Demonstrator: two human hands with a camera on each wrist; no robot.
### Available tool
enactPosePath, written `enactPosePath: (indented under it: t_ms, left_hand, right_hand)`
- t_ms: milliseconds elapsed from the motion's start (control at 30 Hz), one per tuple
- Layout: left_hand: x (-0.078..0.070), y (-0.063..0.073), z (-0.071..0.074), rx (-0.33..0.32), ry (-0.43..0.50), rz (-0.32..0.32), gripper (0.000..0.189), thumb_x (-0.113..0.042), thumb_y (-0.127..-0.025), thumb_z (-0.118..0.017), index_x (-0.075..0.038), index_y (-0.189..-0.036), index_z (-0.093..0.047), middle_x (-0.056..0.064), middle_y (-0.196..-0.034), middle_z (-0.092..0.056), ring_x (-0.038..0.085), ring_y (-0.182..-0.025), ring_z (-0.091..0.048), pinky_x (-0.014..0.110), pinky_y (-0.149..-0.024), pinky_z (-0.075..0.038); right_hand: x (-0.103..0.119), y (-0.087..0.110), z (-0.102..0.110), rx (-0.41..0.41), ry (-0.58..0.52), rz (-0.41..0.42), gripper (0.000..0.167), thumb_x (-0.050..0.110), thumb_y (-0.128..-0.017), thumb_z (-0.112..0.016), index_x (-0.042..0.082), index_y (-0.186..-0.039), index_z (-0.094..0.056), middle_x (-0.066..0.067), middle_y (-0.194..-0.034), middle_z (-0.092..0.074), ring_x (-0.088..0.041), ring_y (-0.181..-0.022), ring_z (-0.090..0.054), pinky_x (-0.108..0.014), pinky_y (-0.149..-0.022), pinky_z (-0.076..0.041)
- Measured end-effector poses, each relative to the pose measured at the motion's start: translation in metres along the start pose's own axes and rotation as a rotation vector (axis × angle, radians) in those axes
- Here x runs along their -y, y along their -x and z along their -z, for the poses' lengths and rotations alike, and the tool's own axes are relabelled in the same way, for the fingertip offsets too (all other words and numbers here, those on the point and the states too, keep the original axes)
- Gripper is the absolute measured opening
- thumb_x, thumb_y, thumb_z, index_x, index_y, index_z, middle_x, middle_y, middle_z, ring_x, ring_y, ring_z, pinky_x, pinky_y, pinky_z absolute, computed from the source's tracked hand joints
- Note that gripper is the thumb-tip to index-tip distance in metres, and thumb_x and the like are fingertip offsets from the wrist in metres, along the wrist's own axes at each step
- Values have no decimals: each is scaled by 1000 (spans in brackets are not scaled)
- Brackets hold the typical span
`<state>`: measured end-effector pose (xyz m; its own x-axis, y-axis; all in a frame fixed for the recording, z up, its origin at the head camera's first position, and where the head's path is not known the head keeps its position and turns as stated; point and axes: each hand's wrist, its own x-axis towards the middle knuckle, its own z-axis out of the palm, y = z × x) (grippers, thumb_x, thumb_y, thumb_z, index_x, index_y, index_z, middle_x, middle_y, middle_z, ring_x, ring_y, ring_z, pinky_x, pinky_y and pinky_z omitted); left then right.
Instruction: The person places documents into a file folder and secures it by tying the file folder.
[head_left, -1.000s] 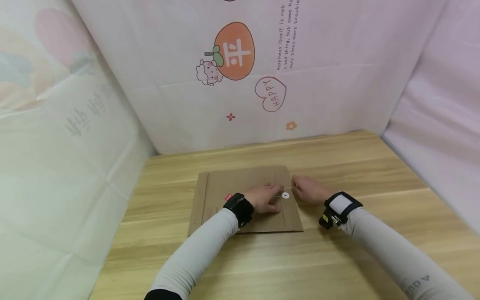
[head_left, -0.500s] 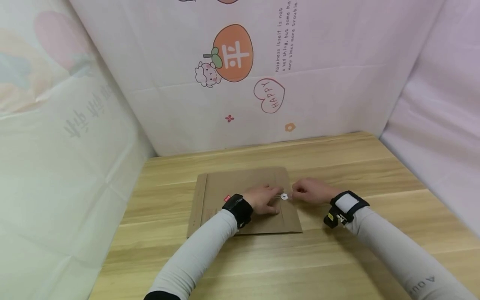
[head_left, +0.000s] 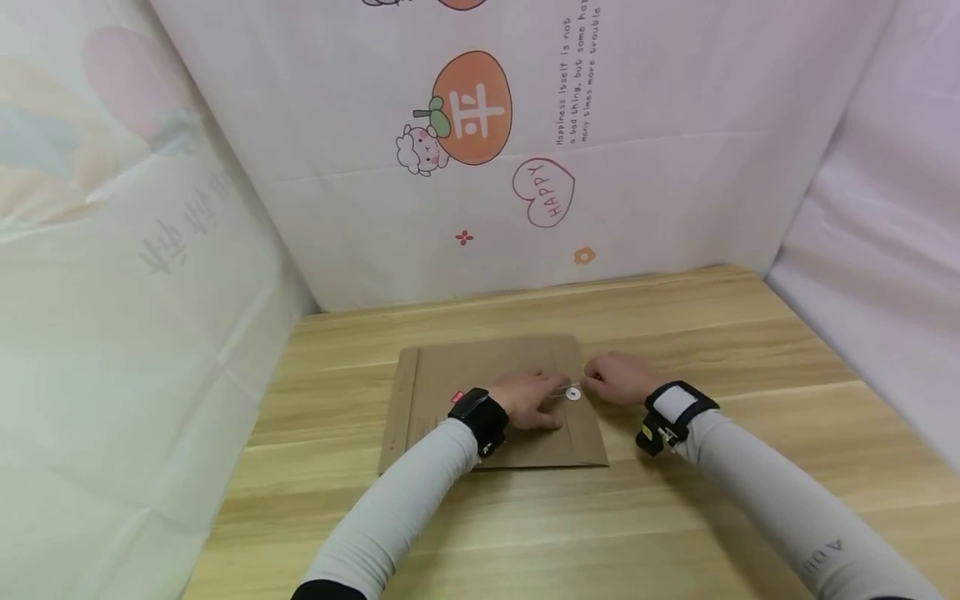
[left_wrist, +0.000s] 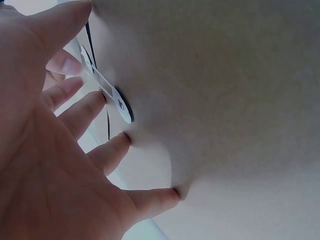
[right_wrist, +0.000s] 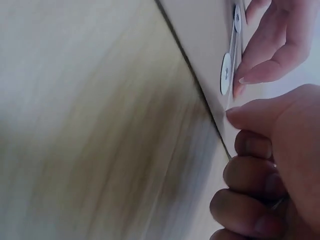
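Note:
A brown kraft document envelope (head_left: 442, 367) lies flat on the wooden table. Two white button discs sit at its right-hand end, one (left_wrist: 122, 106) nearer that edge and another (left_wrist: 86, 59) further in, with thin string running between them. My left hand (head_left: 528, 398) rests on the envelope, its spread fingertips touching the surface around the discs. Just off the right edge, my right hand (head_left: 621, 379) pinches the loose string (head_left: 576, 384) between thumb and forefinger, the other fingers curled. The inner disc is hidden by my left hand in the head view.
The table (head_left: 525, 533) extends on every side of the envelope. A printed white cloth (head_left: 337, 225) hangs along the back, with more pale cloth at left and right. A small red label (head_left: 457, 397) marks the envelope near my left wrist.
My right hand dipped toward me beside the outer disc, then moved back away to the disc's far side, still pinching the string. My left hand and the envelope have stayed in place.

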<state>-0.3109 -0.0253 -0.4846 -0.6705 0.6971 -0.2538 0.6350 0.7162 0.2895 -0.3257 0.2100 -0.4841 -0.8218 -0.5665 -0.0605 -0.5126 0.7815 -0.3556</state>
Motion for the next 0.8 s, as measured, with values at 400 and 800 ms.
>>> enactPosePath:
  t_ms: [400,800]
  left_hand:
    - [6,-8,-10,-9,-10,5,69,-49,-97,-66,-31,-156,-36,-9,-159,-42,21,-148,-36,44,-109,-43]
    - [7,-11,-8,58,31,43,71,-55,-96,-64,-37,-156,-33,-13,-159,-39,17,-149,-33,47,-112,-40]
  right_hand:
    - [-4,-10,-4,91,-186,-153,41,22,-97,-59,20,-59,-44,8,-55,-41,-10,-49,-39,-26,-49,-32]
    - [0,-1,-4,132,-343,-199,41,17,-96,-59,18,-57,-46,7,-54,-41,-9,-48,-38,-24,-49,-31]
